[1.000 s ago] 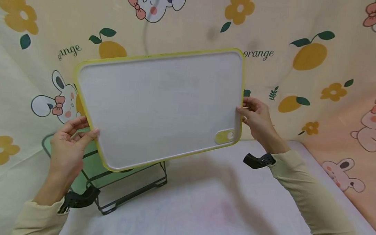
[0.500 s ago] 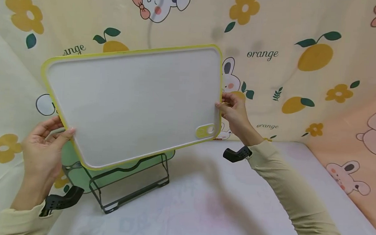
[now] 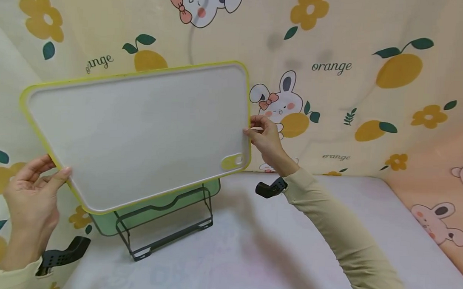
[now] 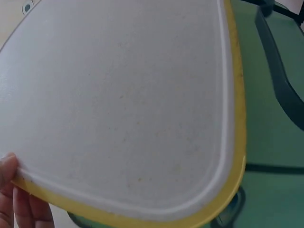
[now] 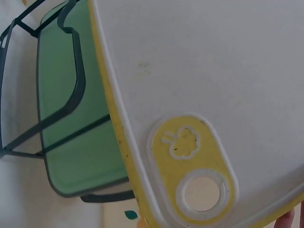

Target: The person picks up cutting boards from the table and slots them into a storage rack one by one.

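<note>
A white cutting board point(image 3: 140, 133) with a yellow rim is held up at a tilt, its right end higher. My left hand point(image 3: 32, 197) pinches its left edge, thumb on the white face and fingers behind. At the opposite edge my right hand point(image 3: 268, 139) grips it the same way. A yellow oval with a round hole point(image 5: 202, 192) marks the lower right corner. Behind and below stands a dark wire rack point(image 3: 168, 206) with a green board point(image 3: 110, 225) in it, partly hidden by the white board. The left wrist view also catches the green board point(image 4: 270, 137).
The rack rests on a white-covered table point(image 3: 251, 247), which reaches to the right. Behind it hangs a cream cloth point(image 3: 340, 93) printed with rabbits, flowers and oranges. A peach cloth point(image 3: 452, 190) closes off the right side.
Both hands have carried the cutting board to the left across the view, still tilted. More of the rack and of the backdrop's rabbit now shows. The head view has turned slightly left.
</note>
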`<control>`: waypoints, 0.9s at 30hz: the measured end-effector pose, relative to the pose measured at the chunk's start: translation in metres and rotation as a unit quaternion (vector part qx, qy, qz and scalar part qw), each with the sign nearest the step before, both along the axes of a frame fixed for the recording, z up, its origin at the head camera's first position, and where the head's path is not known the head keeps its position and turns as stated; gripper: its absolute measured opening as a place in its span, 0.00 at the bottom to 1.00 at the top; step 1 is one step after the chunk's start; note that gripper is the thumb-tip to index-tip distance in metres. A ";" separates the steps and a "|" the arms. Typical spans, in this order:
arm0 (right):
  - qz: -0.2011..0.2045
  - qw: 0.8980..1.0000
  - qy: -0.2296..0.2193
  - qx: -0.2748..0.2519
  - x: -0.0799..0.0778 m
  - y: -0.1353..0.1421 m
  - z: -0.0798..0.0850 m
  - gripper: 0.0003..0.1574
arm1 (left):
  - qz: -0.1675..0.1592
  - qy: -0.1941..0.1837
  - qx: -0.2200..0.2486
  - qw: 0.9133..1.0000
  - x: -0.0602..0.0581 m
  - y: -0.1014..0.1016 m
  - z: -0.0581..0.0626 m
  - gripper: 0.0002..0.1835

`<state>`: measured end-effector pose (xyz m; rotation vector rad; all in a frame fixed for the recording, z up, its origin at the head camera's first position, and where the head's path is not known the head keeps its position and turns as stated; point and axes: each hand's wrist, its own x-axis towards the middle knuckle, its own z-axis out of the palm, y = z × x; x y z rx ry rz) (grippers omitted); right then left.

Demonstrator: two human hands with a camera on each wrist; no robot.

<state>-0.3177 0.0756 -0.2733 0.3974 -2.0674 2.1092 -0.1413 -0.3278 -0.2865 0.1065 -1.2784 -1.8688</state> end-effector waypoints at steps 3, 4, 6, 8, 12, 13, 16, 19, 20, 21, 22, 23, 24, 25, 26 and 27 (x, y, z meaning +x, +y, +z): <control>0.001 1.000 -0.006 0.004 -0.001 -0.007 -0.004 0.19 | 0.007 -0.020 0.023 0.999 0.002 -0.005 -0.004 0.22; 0.002 1.000 -0.007 0.005 -0.002 -0.009 -0.005 0.19 | 0.009 -0.023 0.031 0.999 0.002 -0.007 -0.006 0.22; 0.003 1.000 -0.009 0.008 -0.003 -0.014 -0.008 0.18 | 0.018 -0.024 0.043 0.999 0.004 -0.010 -0.009 0.23; 0.008 1.000 -0.007 0.010 -0.003 -0.020 -0.011 0.18 | 0.028 -0.020 0.049 0.998 0.006 -0.014 -0.012 0.23; 0.017 1.000 -0.002 0.016 -0.003 -0.029 -0.019 0.16 | 0.040 -0.007 0.047 0.998 0.010 -0.020 -0.017 0.23; 0.019 1.000 -0.002 0.017 -0.003 -0.031 -0.021 0.16 | 0.041 -0.007 0.046 0.998 0.011 -0.022 -0.019 0.23; 0.019 1.000 -0.005 0.020 -0.003 -0.035 -0.028 0.16 | 0.040 -0.014 0.048 0.998 0.013 -0.025 -0.024 0.23; 0.019 0.999 -0.011 0.024 -0.004 -0.038 -0.034 0.16 | 0.045 -0.027 0.052 0.997 0.015 -0.026 -0.030 0.23; 0.019 0.999 -0.012 0.026 -0.005 -0.039 -0.036 0.16 | 0.047 -0.031 0.056 0.997 0.016 -0.027 -0.033 0.23; 0.018 0.999 -0.014 0.028 -0.005 -0.039 -0.039 0.16 | 0.051 -0.034 0.056 0.997 0.016 -0.027 -0.035 0.23; 0.018 0.999 -0.016 0.030 -0.005 -0.041 -0.041 0.16 | 0.054 -0.035 0.059 0.996 0.016 -0.028 -0.038 0.23; 0.018 0.999 -0.017 0.034 -0.005 -0.042 -0.043 0.16 | 0.058 -0.035 0.060 0.996 0.017 -0.028 -0.040 0.23; 0.018 0.999 -0.018 0.036 -0.005 -0.043 -0.045 0.16 | 0.061 -0.034 0.063 0.996 0.017 -0.028 -0.043 0.22; 0.018 0.999 -0.020 0.038 -0.005 -0.044 -0.047 0.15 | 0.062 -0.031 0.068 0.995 0.017 -0.029 -0.045 0.22; 0.017 0.999 -0.020 0.040 -0.005 -0.045 -0.049 0.15 | 0.065 -0.031 0.067 0.995 0.018 -0.029 -0.047 0.22; 0.017 0.999 -0.021 0.041 -0.005 -0.046 -0.051 0.15 | 0.069 -0.032 0.062 0.995 0.018 -0.029 -0.050 0.21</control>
